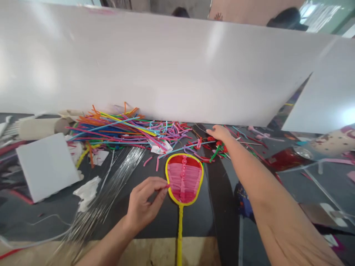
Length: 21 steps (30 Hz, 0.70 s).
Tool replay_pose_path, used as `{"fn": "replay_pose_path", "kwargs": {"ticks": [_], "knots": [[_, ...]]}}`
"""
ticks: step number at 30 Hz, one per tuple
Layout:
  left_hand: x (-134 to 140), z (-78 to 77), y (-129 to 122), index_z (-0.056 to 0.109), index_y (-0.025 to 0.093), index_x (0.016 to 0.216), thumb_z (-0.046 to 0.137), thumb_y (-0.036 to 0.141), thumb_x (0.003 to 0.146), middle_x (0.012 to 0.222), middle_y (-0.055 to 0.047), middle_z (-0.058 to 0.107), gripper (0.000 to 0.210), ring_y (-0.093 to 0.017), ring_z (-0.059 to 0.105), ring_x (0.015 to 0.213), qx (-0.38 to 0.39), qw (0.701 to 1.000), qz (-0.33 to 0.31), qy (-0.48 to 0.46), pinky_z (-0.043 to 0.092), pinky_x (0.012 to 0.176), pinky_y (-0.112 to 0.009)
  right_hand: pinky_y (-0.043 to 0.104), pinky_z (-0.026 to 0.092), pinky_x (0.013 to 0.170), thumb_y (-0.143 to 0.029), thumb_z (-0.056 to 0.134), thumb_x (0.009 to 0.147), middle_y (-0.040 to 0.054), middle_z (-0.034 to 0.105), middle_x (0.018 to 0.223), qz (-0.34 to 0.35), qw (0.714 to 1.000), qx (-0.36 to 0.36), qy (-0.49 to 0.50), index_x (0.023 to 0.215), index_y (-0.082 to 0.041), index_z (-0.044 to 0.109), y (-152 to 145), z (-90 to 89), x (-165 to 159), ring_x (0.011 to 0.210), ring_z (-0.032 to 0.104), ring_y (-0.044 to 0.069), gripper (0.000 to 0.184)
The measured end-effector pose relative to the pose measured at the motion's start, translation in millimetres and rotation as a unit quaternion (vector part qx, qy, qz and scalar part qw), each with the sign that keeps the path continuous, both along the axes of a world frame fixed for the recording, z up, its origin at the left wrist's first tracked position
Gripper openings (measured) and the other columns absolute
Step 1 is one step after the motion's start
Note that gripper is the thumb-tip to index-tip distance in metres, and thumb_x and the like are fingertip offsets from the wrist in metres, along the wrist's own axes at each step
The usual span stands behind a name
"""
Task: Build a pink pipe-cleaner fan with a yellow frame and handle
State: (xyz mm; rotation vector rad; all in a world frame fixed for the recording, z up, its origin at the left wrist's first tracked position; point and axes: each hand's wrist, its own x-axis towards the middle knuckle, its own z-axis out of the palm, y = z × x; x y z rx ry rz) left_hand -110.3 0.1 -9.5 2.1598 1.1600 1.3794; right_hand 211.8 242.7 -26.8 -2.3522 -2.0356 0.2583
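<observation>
A fan-shaped piece with a yellow pipe-cleaner rim and a long yellow handle lies on the dark tabletop. Pink and red strips fill it, with a row of pink beads down its middle. My left hand is closed in a pinch at its left rim, with a short bit of red pipe cleaner at the fingertips. My right hand reaches to the far side, over red and green pipe-cleaner pieces. Its fingertips are small and partly hidden, so their grip is unclear.
Behind stands a white panel. A heap of coloured pipe cleaners lies back left, with thin metal wires nearer. A white square board and cardboard tube are left. At right lies a red can beside a patterned cup.
</observation>
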Motion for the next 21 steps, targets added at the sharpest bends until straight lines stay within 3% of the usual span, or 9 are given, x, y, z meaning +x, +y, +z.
{"fn": "replay_pose_path", "kwargs": {"ticks": [3, 6, 11, 21], "knots": [[0.3, 1.8, -1.1, 0.064, 0.019, 0.088, 0.061, 0.008, 0.082, 0.082, -0.003, 0.072, 0.012, -0.012, 0.069, 0.078, 0.014, 1.0, -0.011, 0.02, 0.054, 0.07, -0.019, 0.038, 0.046, 0.086, -0.067, 0.051, 0.079, 0.0203, 0.065, 0.119, 0.025, 0.999, -0.03, -0.005, 0.111, -0.013, 0.065, 4.8, -4.9, -6.5, 0.11, 0.06, 0.034, 0.064], [0.3, 0.4, -3.0, 0.064, 0.018, 0.09, 0.06, 0.008, 0.082, 0.084, -0.003, 0.072, 0.013, -0.011, 0.068, 0.079, 0.013, 0.999, -0.023, 0.031, 0.053, 0.071, -0.018, 0.04, 0.044, 0.091, -0.071, 0.054, 0.073, 0.0184, 0.062, 0.123, 0.054, 0.998, -0.041, -0.004, 0.113, -0.015, 0.062, 5.3, -5.4, -16.0, 0.114, 0.057, 0.034, 0.069], [0.4, -3.1, -3.8, 0.063, 0.018, 0.09, 0.061, 0.008, 0.082, 0.085, -0.004, 0.072, 0.013, -0.012, 0.068, 0.08, 0.013, 0.999, -0.029, 0.04, 0.054, 0.072, -0.019, 0.045, 0.041, 0.094, -0.062, 0.069, 0.064, 0.0223, 0.058, 0.127, 0.05, 0.998, -0.036, -0.003, 0.125, -0.011, 0.052, 1.8, -2.7, -30.4, 0.117, 0.053, 0.037, 0.081], [2.5, -2.1, -0.8, 0.063, 0.018, 0.089, 0.06, 0.007, 0.082, 0.084, -0.003, 0.072, 0.013, -0.011, 0.068, 0.08, 0.012, 0.998, -0.026, 0.054, 0.053, 0.072, -0.018, 0.047, 0.043, 0.093, -0.056, 0.066, 0.067, 0.0218, 0.05, 0.135, -0.025, 0.995, 0.074, 0.061, 0.144, -0.011, 0.025, -18.0, -1.6, -31.3, 0.126, 0.045, 0.04, 0.098]]}}
